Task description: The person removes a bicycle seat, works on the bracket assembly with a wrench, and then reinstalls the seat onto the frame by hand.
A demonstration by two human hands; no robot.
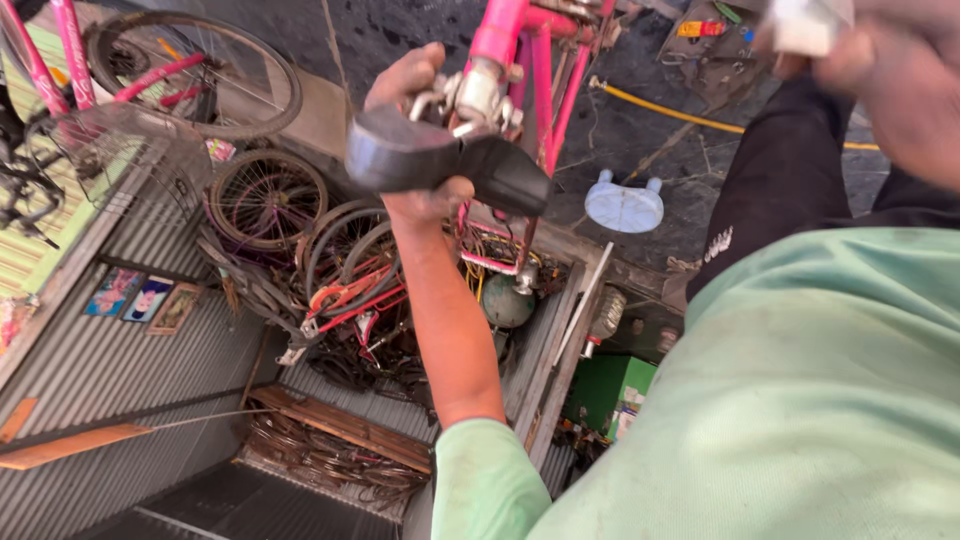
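The black, wedge-shaped bicycle saddle (445,160) sits just above the middle of the view, bolted to a silver metal clamp (478,98) at its one o'clock, where the pink steel bicycle frame (535,60) runs on toward twelve. Far off at the saddle's nine o'clock stand a spoked bicycle wheel with a black tyre (200,72) and, below it, a smaller bare spoked rim (266,198) among a heap of tyres against the grey corrugated metal wall (110,370). The left hand (415,140) is wrapped around the saddle, thumb under its lower edge at six o'clock and fingers curled over the top by the clamp. At the saddle's three o'clock a pale blue plastic stool (624,205) lies on the dark ground, with a yellow hose (690,117) beyond it. At two o'clock, in the top corner, the right hand (880,60) is blurred; it seems to be closed on a small white object (806,25), though the grip cannot be made out clearly.
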